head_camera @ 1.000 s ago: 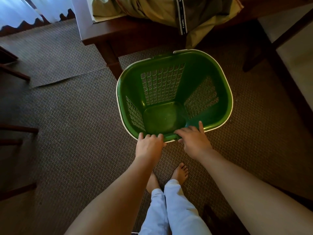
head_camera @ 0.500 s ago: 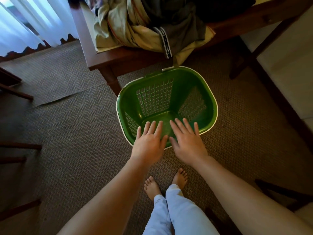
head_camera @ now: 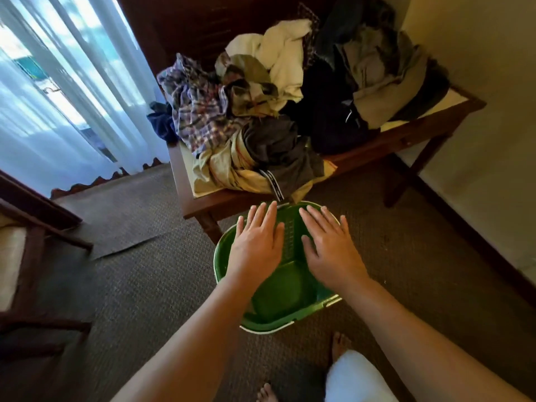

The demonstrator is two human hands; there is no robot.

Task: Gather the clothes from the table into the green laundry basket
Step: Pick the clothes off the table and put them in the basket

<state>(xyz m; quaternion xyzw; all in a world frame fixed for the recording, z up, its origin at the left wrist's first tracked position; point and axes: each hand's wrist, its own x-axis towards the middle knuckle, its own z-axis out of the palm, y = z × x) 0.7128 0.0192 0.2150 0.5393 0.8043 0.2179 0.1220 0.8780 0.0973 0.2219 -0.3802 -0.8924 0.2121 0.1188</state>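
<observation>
The left hand (head_camera: 258, 245) and right hand (head_camera: 330, 250) hover flat, each grip released, over the green plastic laundry basket (head_camera: 272, 329). The crumpled mixed-fabric clothes (head_camera: 261, 111) are heaped on the far dark wooden table (head_camera: 203, 204). They are likely soft, light and floppy, so bunch the near folds.

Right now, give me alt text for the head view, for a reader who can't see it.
The left hand and right hand hover open, holding nothing, over an empty green basket on the carpet. Just beyond it, a wooden table is heaped with crumpled clothes.
</observation>
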